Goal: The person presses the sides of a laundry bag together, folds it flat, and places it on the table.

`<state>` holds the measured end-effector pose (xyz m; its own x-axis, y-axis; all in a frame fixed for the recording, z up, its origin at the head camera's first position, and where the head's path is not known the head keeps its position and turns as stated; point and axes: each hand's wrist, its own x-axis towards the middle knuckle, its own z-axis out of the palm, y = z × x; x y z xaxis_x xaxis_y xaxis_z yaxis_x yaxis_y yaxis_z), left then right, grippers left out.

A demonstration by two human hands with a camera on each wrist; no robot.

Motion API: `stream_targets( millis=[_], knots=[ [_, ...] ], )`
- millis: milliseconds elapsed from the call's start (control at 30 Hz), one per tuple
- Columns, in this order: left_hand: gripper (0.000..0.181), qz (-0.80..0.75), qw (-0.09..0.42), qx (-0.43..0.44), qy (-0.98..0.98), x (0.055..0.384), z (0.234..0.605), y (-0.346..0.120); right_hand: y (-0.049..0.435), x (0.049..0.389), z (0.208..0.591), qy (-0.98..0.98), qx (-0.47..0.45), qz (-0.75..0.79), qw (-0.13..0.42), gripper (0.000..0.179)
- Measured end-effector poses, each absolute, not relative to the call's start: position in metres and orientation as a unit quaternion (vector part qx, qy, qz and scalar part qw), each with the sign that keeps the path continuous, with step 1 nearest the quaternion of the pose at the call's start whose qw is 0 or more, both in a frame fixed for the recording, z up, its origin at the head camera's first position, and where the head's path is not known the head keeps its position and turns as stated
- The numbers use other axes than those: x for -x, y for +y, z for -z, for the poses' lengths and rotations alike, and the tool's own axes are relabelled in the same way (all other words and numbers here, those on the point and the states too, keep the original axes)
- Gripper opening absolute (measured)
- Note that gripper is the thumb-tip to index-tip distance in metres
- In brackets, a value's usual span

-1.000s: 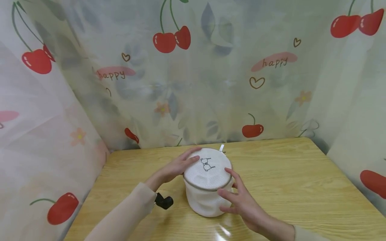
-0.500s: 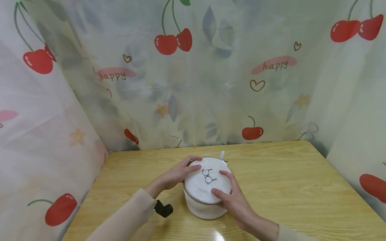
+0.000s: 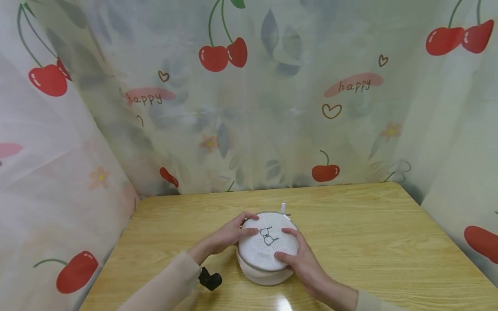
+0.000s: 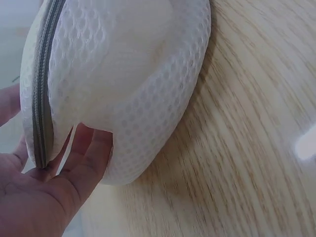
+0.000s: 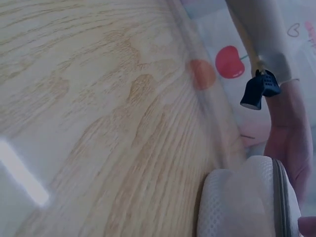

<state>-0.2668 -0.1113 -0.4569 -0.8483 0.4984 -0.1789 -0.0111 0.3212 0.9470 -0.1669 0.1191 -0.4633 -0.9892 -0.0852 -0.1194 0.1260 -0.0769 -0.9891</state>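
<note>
A round white mesh laundry bag stands on the table, with a bra drawing on its lid and a grey zipper around the rim. Its side wall is squashed low. My left hand grips the left rim, thumb on the lid; in the left wrist view its fingers press into the mesh below the zipper. At the right rim, my right hand holds the bag with thumb and forefinger on the lid; its other fingers are hidden. What the bag contains cannot be seen.
The wooden table extends around the bag. Cherry-print curtains enclose its back and sides. A black device hangs at the left sleeve cuff. A white tab sticks up at the bag's back rim.
The bag's lid has sunk toward the table and its wall has become shorter. Both hands moved down with it, and my right thumb and forefinger came further in over the lid.
</note>
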Motion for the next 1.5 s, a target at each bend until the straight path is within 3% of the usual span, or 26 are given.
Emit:
stream_targets(
  millis=[200, 467, 800, 1033, 1500],
  knots=[
    [0.046, -0.558, 0.209, -0.160, 0.787, 0.261, 0.451, -0.117, 0.132, 0.169, 0.455, 0.682, -0.008, 0.726, 0.088, 0.068],
    [0.061, -0.564, 0.222, -0.149, 0.781, 0.251, 0.443, -0.128, 0.163, 0.190, 0.436, 0.763, -0.013, 0.640, 0.086, 0.054],
    [0.069, -0.579, 0.198, -0.090, 0.786, 0.213, 0.434, -0.135, 0.189, 0.251, 0.426, 0.785, 0.086, 0.591, 0.166, 0.062],
    [0.069, -0.582, 0.184, -0.081, 0.788, 0.200, 0.435, -0.120, 0.184, 0.276, 0.435, 0.781, 0.113, 0.578, 0.208, 0.063],
    [0.068, -0.706, 0.179, -0.050, 0.683, 0.182, 0.445, -0.100, 0.175, 0.281, 0.440, 0.755, 0.154, 0.588, 0.248, 0.064]
  ],
)
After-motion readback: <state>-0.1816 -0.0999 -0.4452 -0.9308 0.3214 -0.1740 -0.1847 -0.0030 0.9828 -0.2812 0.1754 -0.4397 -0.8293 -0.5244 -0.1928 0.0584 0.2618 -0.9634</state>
